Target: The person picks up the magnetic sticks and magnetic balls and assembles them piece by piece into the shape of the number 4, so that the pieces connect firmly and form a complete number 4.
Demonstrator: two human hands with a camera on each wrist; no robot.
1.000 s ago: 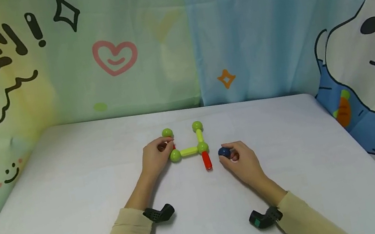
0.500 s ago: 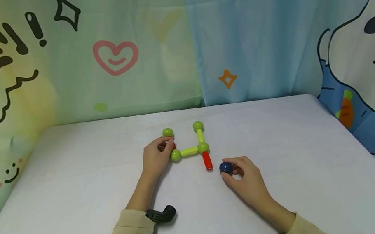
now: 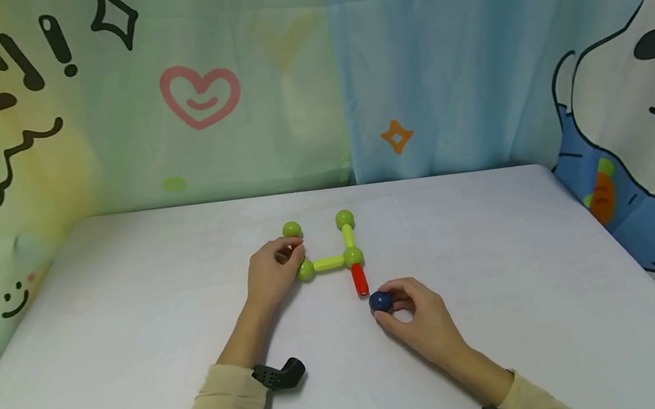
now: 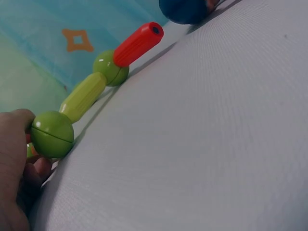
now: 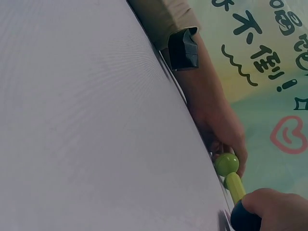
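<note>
On the white table lies a toy frame of ball-and-rod pieces. It has green balls [image 3: 353,256], yellow-green rods [image 3: 329,263] and a red rod [image 3: 360,279] whose free end points toward the person. My left hand [image 3: 270,273] grips the frame's left side between two green balls; the piece under its fingers is mostly hidden. Between thumb and fingers my right hand [image 3: 423,319] pinches a dark blue ball [image 3: 380,302], just by the red rod's free end. In the left wrist view a hole shows in the tip of the red rod [image 4: 139,44], and the blue ball [image 4: 183,8] appears apart from it.
A white cloth covers the table [image 3: 126,328]. Behind it hangs a printed curtain [image 3: 426,55] in green and blue. Each wrist carries a black camera, such as the left one [image 3: 280,374].
My right hand has brought the blue ball toward the person, then left, close to the red rod's end. The left hand and the frame stay in place.
</note>
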